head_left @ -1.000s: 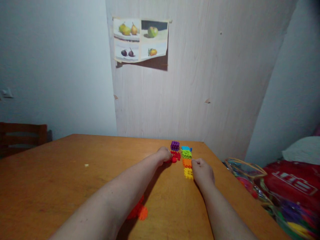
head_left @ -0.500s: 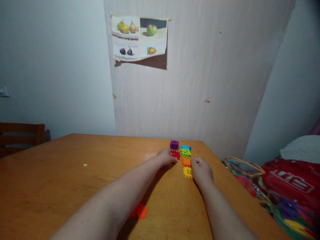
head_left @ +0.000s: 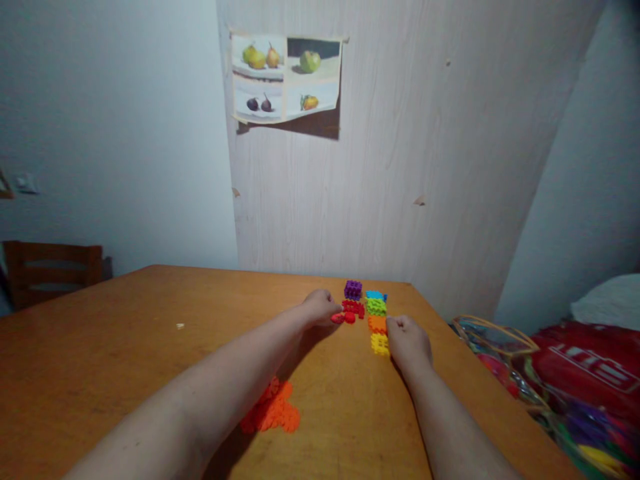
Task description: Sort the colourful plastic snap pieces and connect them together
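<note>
My left hand (head_left: 320, 308) has its fingers curled in a pinch at a small red plastic piece (head_left: 337, 319). Another red piece (head_left: 350, 318) lies just right of it, in front of a red building block (head_left: 353, 308). A purple block (head_left: 353, 289) stands behind these. My right hand (head_left: 410, 340) is closed, thumb side against the right edge of an orange block (head_left: 377, 325); whatever its fingers hold is hidden. That block is in a column with a yellow block (head_left: 380, 345), a lime green block (head_left: 377, 307) and a blue block (head_left: 375, 295).
A pile of orange-red plastic pieces (head_left: 273, 408) lies on the wooden table (head_left: 340, 413), partly behind my left forearm. A small pale scrap (head_left: 180, 326) is farther left. Bags and a red package (head_left: 587, 363) stand beyond the right edge. A wooden chair (head_left: 53, 270) is at left.
My left hand has drawn back slightly left from the red block, and small red pieces now show by its fingertips. My right hand stays beside the orange block. The view has shifted slightly.
</note>
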Available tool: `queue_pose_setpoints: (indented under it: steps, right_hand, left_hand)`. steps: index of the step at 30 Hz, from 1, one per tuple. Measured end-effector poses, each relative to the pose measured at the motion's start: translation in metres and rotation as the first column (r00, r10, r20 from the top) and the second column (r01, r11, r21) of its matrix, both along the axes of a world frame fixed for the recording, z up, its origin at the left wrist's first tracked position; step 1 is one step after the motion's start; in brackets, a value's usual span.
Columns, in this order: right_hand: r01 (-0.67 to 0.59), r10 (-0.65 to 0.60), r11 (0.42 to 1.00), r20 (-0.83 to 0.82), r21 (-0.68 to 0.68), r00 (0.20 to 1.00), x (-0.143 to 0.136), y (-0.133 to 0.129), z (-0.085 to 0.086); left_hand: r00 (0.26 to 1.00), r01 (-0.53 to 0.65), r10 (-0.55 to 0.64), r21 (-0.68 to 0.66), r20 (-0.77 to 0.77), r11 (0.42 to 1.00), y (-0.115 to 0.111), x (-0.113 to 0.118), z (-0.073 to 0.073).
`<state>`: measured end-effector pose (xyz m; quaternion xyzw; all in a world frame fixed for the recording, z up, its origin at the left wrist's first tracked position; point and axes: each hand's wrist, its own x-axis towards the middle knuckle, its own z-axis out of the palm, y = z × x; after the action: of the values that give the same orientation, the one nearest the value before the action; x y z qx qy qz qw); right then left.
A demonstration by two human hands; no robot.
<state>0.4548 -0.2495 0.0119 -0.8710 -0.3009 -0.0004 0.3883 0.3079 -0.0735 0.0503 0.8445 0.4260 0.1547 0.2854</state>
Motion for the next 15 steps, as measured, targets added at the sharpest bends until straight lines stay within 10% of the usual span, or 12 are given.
queue_pose_setpoints:
  steps: [15]
  right_hand:
    - [-0.022,0.021,0.999,-0.012,-0.042,1.0,0.012,0.0,-0.009]
  left_hand:
    - [0.971,0.193,-0.22,-0.23,-0.098,0.954,0.032,-0.157,0.0]
